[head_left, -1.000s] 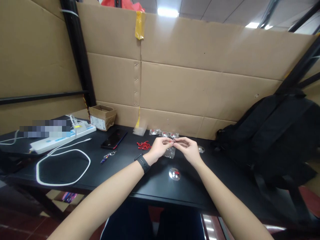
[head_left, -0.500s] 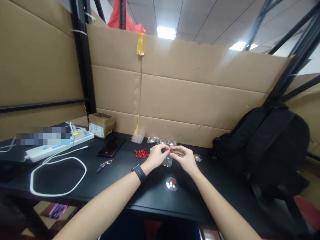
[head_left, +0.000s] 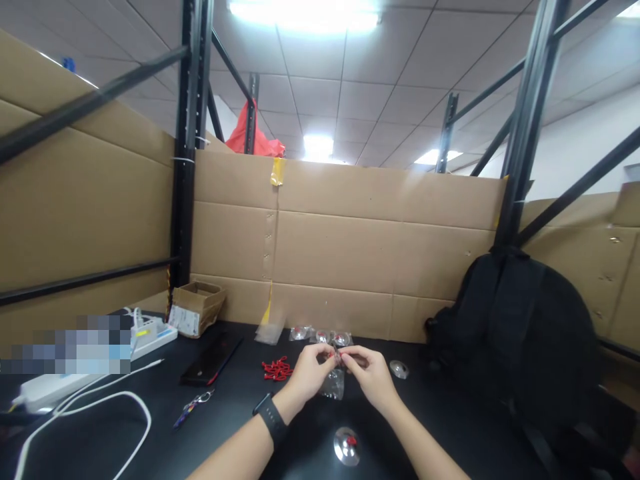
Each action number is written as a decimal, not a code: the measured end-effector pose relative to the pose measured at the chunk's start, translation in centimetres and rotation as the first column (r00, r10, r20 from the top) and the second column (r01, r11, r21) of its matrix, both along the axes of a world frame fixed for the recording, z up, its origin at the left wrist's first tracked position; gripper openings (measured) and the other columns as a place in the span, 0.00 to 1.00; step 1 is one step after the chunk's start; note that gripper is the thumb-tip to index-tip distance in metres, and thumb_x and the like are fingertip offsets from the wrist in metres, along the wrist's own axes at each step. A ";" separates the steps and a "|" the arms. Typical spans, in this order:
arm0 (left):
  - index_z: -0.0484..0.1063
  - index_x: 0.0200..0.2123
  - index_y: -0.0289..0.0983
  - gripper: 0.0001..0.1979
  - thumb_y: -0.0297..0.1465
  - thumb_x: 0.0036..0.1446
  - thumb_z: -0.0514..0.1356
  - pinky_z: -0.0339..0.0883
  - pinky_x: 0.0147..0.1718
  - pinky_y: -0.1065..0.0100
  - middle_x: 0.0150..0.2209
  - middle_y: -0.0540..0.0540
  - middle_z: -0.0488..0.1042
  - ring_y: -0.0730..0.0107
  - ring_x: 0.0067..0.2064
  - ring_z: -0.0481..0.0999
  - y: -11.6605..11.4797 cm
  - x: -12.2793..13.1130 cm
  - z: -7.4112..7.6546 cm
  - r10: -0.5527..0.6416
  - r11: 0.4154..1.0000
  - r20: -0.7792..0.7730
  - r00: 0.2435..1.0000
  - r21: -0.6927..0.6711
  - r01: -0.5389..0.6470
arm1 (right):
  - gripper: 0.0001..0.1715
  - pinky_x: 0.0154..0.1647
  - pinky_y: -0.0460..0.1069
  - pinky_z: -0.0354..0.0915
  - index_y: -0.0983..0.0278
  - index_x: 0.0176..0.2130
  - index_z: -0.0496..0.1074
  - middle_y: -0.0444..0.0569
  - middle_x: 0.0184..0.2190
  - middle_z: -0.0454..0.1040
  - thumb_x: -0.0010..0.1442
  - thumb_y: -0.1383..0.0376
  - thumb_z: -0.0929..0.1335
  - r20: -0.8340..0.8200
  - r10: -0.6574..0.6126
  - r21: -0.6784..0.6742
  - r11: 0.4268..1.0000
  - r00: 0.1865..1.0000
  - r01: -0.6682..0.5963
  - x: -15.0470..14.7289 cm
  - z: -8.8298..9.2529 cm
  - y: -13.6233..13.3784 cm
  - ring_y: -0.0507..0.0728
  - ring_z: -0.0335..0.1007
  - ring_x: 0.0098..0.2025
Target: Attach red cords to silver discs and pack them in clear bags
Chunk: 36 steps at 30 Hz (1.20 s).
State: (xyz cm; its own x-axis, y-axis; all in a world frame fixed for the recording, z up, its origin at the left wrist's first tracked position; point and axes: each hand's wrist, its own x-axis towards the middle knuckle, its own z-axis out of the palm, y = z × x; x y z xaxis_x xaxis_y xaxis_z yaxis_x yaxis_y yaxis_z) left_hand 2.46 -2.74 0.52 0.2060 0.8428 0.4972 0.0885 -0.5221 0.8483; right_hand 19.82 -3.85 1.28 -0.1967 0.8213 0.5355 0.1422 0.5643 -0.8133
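Note:
Between my two hands is a small metal disc point(head_left: 337, 355) with a bit of red on it, seen nearly edge-on and partly covered by fingers. My left hand point(head_left: 310, 373), with a dark watch on the wrist, pinches it from the left. My right hand point(head_left: 370, 375) pinches the other side. Just below them lies a clear plastic bag point(head_left: 333, 385). Closer to me rests a shiny domed metal disc point(head_left: 346, 447) with a red centre, and another silver disc point(head_left: 399, 369) lies to the right. Red cords point(head_left: 277, 369) are heaped left of my left hand.
Bagged discs point(head_left: 322, 336) line the back, beside clear bags point(head_left: 270, 332). A phone point(head_left: 210, 360), keychain point(head_left: 194, 407), small cardboard box point(head_left: 197, 308), power strip point(head_left: 155, 341) and white cable point(head_left: 135, 395) occupy the left. A black backpack point(head_left: 525, 340) stands right, before a cardboard wall point(head_left: 340, 253).
My view has tilted upward, so the table sits lower in the picture. Both hands stay together at the disc, which now shows more edge-on between the fingertips.

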 end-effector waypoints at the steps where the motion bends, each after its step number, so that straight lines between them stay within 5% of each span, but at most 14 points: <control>1: 0.77 0.30 0.37 0.14 0.43 0.56 0.64 0.68 0.42 0.63 0.32 0.45 0.79 0.59 0.38 0.76 0.1 0.0 0.0 -0.006 1.000 0.009 1.000 0.001 0.006 | 0.13 0.42 0.59 0.76 0.57 0.39 0.80 0.51 0.36 0.82 0.60 0.53 0.71 0.014 -0.008 0.023 1.000 1.000 0.007 0.0 0.1 -0.2 0.65 0.81 0.39; 7: 0.75 0.40 0.39 0.16 0.45 0.63 0.56 0.68 0.47 0.64 0.41 0.44 0.79 0.60 0.44 0.78 0.5 -0.1 0.2 0.079 0.997 0.159 0.984 -0.010 -0.079 | 0.11 0.43 0.58 0.73 0.58 0.37 0.74 0.53 0.42 0.78 0.66 0.57 0.65 0.220 -0.178 0.311 0.945 0.959 0.104 -0.2 0.8 -1.0 0.65 0.77 0.42; 13: 0.79 0.38 0.41 0.08 0.36 0.56 0.64 0.64 0.51 0.62 0.43 0.46 0.80 0.59 0.47 0.76 -2.0 -0.6 1.8 0.078 0.983 -0.215 0.974 0.178 -0.039 | 0.11 0.53 0.58 0.69 0.60 0.38 0.72 0.56 0.47 0.73 0.68 0.63 0.62 0.263 -0.265 0.466 0.877 0.928 0.119 0.0 0.6 -0.6 0.63 0.71 0.52; 20: 0.82 0.31 0.44 0.07 0.38 0.57 0.65 0.58 0.53 0.58 0.43 0.47 0.79 0.58 0.50 0.73 -2.2 -1.0 2.4 0.193 0.959 -0.327 0.925 0.262 -0.108 | 0.09 0.53 0.54 0.68 0.61 0.39 0.71 0.55 0.47 0.72 0.68 0.65 0.62 0.271 -0.272 0.507 0.856 0.923 0.103 -0.1 0.7 -0.8 0.61 0.71 0.51; 23: 0.82 0.32 0.44 0.06 0.39 0.56 0.66 0.57 0.52 0.58 0.43 0.47 0.78 0.59 0.49 0.73 -1.9 -1.8 2.7 0.215 0.952 -0.360 0.908 0.286 -0.112 | 0.10 0.50 0.52 0.68 0.61 0.39 0.72 0.55 0.46 0.72 0.68 0.64 0.62 0.285 -0.237 0.486 0.871 0.929 0.073 -0.1 1.2 -1.1 0.60 0.71 0.49; 27: 0.80 0.33 0.44 0.06 0.38 0.58 0.65 0.54 0.48 0.59 0.40 0.48 0.79 0.59 0.48 0.72 -1.4 -3.5 3.0 0.331 0.918 -0.464 0.822 0.360 -0.166 | 0.10 0.32 0.47 0.64 0.62 0.42 0.71 0.46 0.30 0.73 0.68 0.60 0.64 0.409 -0.141 0.283 0.959 0.901 0.022 0.7 2.2 -2.1 0.53 0.68 0.30; 31: 0.77 0.34 0.41 0.07 0.35 0.62 0.61 0.50 0.45 0.60 0.33 0.49 0.80 0.61 0.41 0.75 -0.7 -5.0 2.9 0.338 0.929 -0.596 0.729 0.337 -0.155 | 0.20 0.31 0.45 0.62 0.60 0.44 0.75 0.42 0.31 0.75 0.53 0.57 0.76 0.705 0.151 0.000 0.977 0.693 -0.213 1.4 2.6 -3.7 0.51 0.65 0.27; 33: 0.76 0.33 0.40 0.08 0.34 0.63 0.59 0.49 0.44 0.60 0.30 0.49 0.80 0.63 0.38 0.75 -0.4 -5.4 2.7 0.318 0.939 -0.644 0.695 0.314 -0.139 | 0.24 0.34 0.45 0.62 0.58 0.44 0.78 0.43 0.34 0.76 0.46 0.58 0.79 0.781 0.162 -0.022 0.973 0.604 -0.232 1.2 2.3 -4.1 0.51 0.67 0.30; 36: 0.77 0.33 0.40 0.09 0.34 0.63 0.59 0.48 0.43 0.60 0.31 0.49 0.81 0.63 0.37 0.76 -0.1 -5.6 2.5 0.322 0.938 -0.656 0.683 0.317 -0.138 | 0.18 0.34 0.44 0.62 0.58 0.41 0.81 0.43 0.31 0.76 0.47 0.60 0.79 0.826 0.185 -0.059 0.968 0.533 -0.244 0.8 1.7 -4.0 0.52 0.69 0.32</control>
State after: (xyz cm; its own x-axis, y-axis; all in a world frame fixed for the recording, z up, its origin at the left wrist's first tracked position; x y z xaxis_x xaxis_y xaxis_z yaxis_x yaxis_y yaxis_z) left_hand -3.09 -2.85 3.05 0.3811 0.7947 0.4726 0.7412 -0.5681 0.3576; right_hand 20.59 -7.83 2.99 -0.7389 0.6679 0.0893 0.5971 0.7104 -0.3726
